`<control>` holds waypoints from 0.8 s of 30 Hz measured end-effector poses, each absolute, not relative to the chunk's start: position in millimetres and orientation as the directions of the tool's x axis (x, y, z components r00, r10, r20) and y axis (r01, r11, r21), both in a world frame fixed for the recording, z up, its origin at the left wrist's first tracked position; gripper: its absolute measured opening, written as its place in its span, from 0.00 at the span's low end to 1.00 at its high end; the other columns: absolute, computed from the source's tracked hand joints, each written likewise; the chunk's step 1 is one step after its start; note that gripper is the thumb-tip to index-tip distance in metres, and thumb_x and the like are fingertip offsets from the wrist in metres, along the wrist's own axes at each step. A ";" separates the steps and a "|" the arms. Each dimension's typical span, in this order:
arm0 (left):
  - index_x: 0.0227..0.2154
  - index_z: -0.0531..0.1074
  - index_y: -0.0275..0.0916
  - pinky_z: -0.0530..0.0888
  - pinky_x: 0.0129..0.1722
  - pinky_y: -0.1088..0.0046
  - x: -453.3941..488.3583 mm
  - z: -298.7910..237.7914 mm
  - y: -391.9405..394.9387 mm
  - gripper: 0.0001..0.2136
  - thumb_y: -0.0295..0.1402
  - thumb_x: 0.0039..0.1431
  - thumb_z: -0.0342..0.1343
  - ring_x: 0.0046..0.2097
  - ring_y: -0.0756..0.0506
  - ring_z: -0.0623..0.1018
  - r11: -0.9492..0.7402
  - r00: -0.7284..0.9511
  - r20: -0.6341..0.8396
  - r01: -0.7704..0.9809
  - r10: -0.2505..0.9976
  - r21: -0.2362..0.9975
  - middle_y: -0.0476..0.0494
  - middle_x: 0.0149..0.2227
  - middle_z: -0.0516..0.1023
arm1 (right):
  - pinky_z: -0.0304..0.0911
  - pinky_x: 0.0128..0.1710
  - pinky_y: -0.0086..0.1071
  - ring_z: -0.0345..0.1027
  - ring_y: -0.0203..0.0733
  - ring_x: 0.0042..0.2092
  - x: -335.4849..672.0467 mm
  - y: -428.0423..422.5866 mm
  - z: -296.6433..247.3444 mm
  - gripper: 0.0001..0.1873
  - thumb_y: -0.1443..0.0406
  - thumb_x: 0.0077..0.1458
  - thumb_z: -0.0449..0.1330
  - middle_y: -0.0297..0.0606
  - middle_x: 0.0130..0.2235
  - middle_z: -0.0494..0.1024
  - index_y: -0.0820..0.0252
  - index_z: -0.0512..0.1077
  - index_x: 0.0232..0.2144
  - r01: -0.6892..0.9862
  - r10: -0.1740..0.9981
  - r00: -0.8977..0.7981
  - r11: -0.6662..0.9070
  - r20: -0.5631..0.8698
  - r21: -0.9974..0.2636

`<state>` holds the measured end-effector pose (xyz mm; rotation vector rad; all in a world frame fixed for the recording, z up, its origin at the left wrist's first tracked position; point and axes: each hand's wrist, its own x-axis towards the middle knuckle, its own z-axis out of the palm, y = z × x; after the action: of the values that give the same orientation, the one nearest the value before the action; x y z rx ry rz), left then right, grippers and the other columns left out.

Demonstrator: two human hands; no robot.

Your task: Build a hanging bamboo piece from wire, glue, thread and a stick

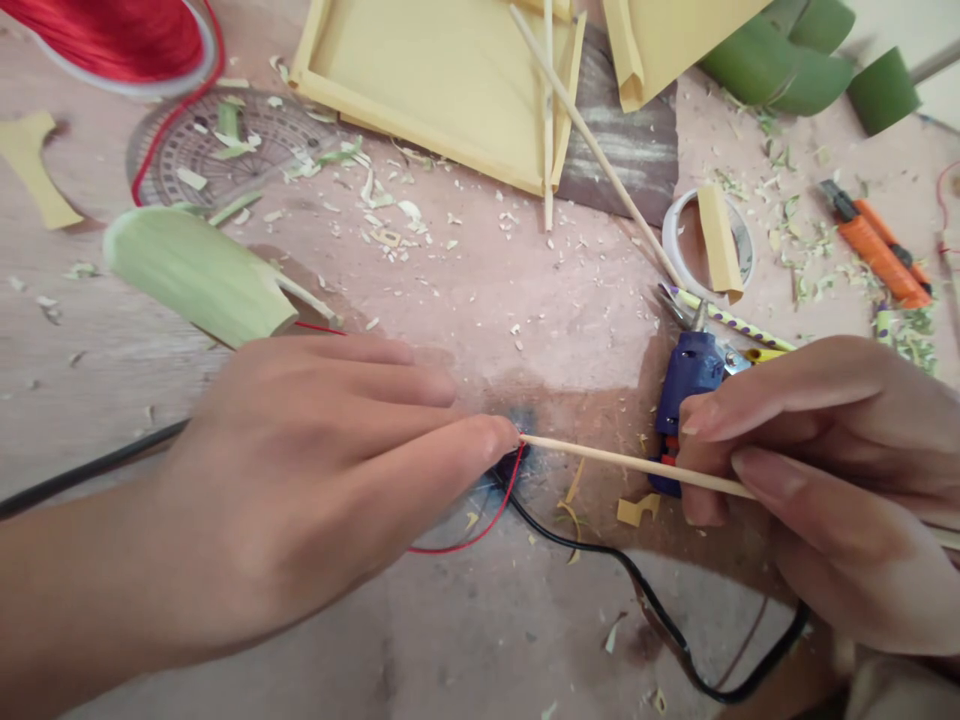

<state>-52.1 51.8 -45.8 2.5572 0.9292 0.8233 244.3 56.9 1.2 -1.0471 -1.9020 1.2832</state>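
A thin pale wooden stick (630, 461) runs across the middle of the head view between my two hands. My left hand (322, 470) pinches its left end between thumb and fingers. A red thread (504, 508) touches the stick there and curves down under that hand. At the right, my right hand (840, 480) holds the stick between thumb and fingertips, with part of the stick hidden. Just behind the right fingers lies a blue glue gun (691, 365). A pale green carved piece (195, 270) rests beyond my left hand.
A red thread spool (127, 40) and a clear protractor (225, 140) lie at the back left. Behind are a yellow paper tray (435, 80), a tape roll (675, 230), an orange cutter (881, 250) and green pieces (780, 60). A black cord (637, 575) loops in front; shavings litter the table.
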 end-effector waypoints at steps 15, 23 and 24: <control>0.29 0.77 0.44 0.75 0.29 0.64 -51.9 -42.5 52.9 0.18 0.31 0.77 0.48 0.24 0.44 0.79 -0.736 0.633 0.380 0.534 0.675 0.416 0.51 0.20 0.75 | 0.63 0.19 0.30 0.72 0.37 0.25 239.7 54.1 3.6 0.16 0.72 0.63 0.62 0.33 0.30 0.79 0.46 0.83 0.47 0.238 0.920 -0.381 0.000 -0.094 -0.971; 0.31 0.78 0.45 0.72 0.26 0.62 -51.5 -46.6 50.9 0.17 0.31 0.76 0.49 0.23 0.43 0.78 -0.750 0.643 0.389 0.525 0.660 0.403 0.50 0.20 0.76 | 0.64 0.19 0.30 0.73 0.38 0.24 237.7 55.2 7.6 0.15 0.70 0.62 0.64 0.32 0.28 0.80 0.46 0.83 0.45 0.228 0.929 -0.358 -0.014 -0.097 -0.974; 0.32 0.78 0.45 0.73 0.27 0.62 -52.6 -46.7 50.3 0.17 0.31 0.76 0.49 0.24 0.43 0.79 -0.749 0.645 0.385 0.527 0.660 0.401 0.50 0.20 0.76 | 0.64 0.19 0.31 0.73 0.39 0.24 237.8 55.1 7.3 0.15 0.70 0.61 0.64 0.33 0.28 0.81 0.46 0.83 0.45 0.228 0.933 -0.348 -0.014 -0.095 -0.974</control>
<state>-52.6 50.3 -46.7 2.6128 0.9618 0.7608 237.8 55.1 7.3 -1.2238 -1.6255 1.4068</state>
